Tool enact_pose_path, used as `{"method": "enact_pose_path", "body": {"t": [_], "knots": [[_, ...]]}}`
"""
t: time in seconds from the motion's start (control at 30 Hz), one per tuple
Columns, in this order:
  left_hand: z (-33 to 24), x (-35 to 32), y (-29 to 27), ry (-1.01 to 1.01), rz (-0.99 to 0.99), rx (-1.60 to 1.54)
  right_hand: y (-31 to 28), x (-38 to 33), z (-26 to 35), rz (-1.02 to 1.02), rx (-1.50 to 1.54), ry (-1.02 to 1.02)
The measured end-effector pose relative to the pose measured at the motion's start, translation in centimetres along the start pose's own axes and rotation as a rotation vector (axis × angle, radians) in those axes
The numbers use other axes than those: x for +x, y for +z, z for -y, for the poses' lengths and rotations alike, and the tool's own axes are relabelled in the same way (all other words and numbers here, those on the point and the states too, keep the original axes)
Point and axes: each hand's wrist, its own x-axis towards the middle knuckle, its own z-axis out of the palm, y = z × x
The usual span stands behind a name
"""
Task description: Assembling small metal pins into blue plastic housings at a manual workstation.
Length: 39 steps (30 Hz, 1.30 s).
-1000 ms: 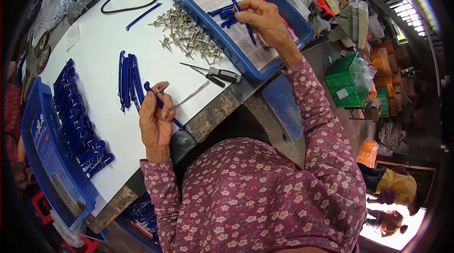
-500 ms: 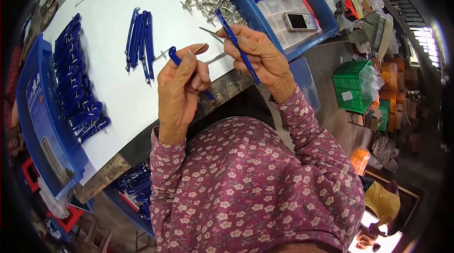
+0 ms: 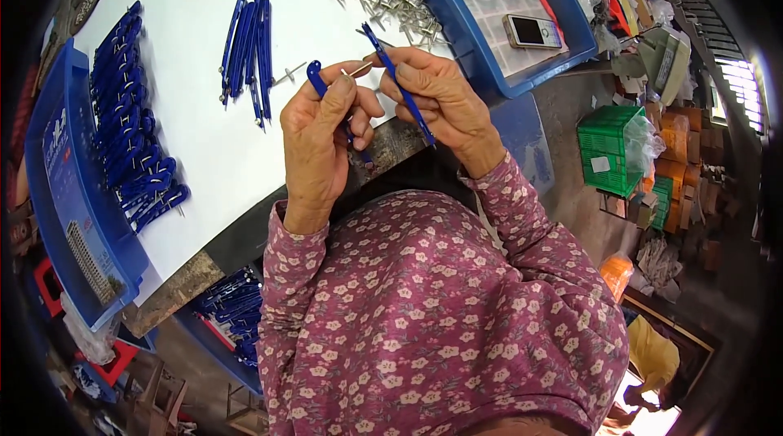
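Hands raised together over the bench (image 3: 204, 150) edge. Left hand (image 3: 322, 130) is clamped on a blue arm (image 3: 316, 77) and metal pin (image 3: 359, 69); right hand (image 3: 436, 97) is pinched on a second blue arm (image 3: 400, 85).

Only a few here: a small silver phone with a dark screen (image 3: 533, 30) lies in the blue tray, upper right. A white rectangular label (image 3: 601, 164) sits on the green plastic crate (image 3: 612, 150) at right. Orange cardboard boxes (image 3: 677, 183) are stacked just beyond it.
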Motion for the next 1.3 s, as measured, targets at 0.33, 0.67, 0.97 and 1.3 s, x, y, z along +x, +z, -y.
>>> {"method": "enact_pose_path", "body": {"t": [0.33, 0.67, 0.97, 1.3], "knots": [[0.2, 0.5, -0.3, 0.019, 0.005, -0.012, 0.3, 0.1, -0.3, -0.065, -0.155, -0.019], [0.4, 0.5, -0.5, 0.019, -0.007, -0.026, 0.5, 0.0, -0.9, -0.090, -0.192, -0.046], [0.5, 0.4, -0.8, 0.049, -0.005, -0.013, 1.4, 0.0, -1.2, -0.156, -0.282, -0.085], [0.4, 0.3, -1.0, 0.052, -0.002, -0.009, 2.0, 0.0, -1.3, -0.180, -0.394, -0.184]]}}
